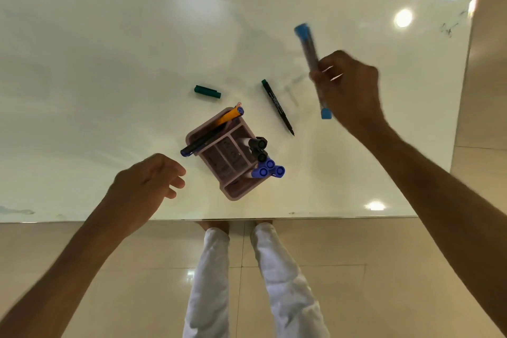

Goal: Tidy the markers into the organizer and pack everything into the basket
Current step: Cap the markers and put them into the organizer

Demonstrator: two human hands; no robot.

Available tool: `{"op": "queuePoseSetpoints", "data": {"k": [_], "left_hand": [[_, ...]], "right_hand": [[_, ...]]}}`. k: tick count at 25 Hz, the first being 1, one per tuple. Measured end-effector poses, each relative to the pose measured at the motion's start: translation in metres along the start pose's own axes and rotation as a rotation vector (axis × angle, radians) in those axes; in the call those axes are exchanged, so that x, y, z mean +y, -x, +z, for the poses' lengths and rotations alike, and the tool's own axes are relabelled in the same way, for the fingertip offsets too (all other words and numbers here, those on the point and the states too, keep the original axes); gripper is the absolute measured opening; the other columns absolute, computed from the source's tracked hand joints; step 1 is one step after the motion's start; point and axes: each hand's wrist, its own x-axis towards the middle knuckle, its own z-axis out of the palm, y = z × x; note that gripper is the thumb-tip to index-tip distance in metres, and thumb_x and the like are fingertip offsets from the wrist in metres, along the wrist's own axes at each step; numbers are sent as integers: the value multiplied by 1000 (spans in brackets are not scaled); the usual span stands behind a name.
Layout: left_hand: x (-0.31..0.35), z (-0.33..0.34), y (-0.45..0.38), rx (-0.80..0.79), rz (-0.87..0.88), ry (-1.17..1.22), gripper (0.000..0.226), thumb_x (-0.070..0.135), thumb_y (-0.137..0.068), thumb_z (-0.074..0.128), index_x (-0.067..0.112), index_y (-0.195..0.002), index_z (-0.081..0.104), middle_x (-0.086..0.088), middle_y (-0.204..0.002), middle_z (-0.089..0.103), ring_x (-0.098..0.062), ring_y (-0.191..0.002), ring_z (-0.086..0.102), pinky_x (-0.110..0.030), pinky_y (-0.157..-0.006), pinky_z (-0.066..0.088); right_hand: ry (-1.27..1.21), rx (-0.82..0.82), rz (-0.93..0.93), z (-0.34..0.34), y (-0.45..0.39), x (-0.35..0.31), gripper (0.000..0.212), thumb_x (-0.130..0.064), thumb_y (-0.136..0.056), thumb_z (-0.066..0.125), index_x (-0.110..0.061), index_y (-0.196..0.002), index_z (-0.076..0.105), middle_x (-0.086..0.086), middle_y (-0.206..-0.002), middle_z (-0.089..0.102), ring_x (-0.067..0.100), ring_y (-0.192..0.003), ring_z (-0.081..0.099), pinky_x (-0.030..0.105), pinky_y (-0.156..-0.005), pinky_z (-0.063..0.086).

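Right hand is up over the white table, fingers curled around a light-blue-capped marker — grip is mid-barrel, a blue end sticking out above and below the fist. Marker is blurred, clear of the tabletop.

Left hand is just left of the pink organizer, fingers loosely spread, holding nothing. Can't tell if it touches the table.

Organizer sits near the table's front edge, rotated diagonally. Contents:
- three blue-capped markers upright, bunched in a compartment on the right side
- two black-capped markers just behind them, same side
- an orange pen and a dark blue pen lying slanted across the far-left compartment, tips poking out past the rim

Loose on the table: a green marker cap beyond the organizer, and a thin black pen with green end to the right of it, lying diagonal, uncapped tip toward the front edge. Both well apart from the organizer.

Person's white trousers show below the table edge, over a beige tile floor.
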Motion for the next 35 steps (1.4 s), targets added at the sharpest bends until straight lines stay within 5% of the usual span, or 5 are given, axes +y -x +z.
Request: {"op": "queuePoseSetpoints", "data": {"k": [10,17,23,28,35], "left_hand": [[67,20,55,483,524,251,28,-2,-97,54,22,-98,68,3,-78,71,-14,-74,71,-26,-68,55],[89,59,80,60,825,-97,48,62,-83,70,34,-119,58,18,-107,66,-5,-95,66,-22,-74,56],[69,44,75,60,659,87,15,55,-95,64,42,-101,63,27,-106,69,12,-93,67,-1,-73,48],[46,13,66,137,648,24,86,62,-57,94,38,-127,51,22,-119,59,-11,-106,64,-12,-80,48],[37,-8,68,-404,628,-290,94,59,-69,88,58,-146,33,42,-144,40,13,-133,41,-4,-98,39]], "right_hand": [[-1177,-110,641,-82,60,-75,26,-14,-98,64,-17,-73,58,0,-68,48,14,-62,56,33,-71,59],[-1252,-481,774,-54,130,-115,23,-23,-107,49,-8,-123,54,18,-116,78,34,-96,77,46,-78,66],[-1074,-619,880,-39,158,-114,37,-24,-106,52,8,-114,70,31,-100,75,42,-91,78,58,-84,64],[-776,-960,710,-40,156,-117,43,-35,-103,56,-1,-86,74,25,-74,70,35,-56,67,43,-60,63],[-617,-1487,633,-43,142,-108,28,-25,-106,54,-8,-98,75,17,-67,67,24,-49,65,29,-53,60]]}}
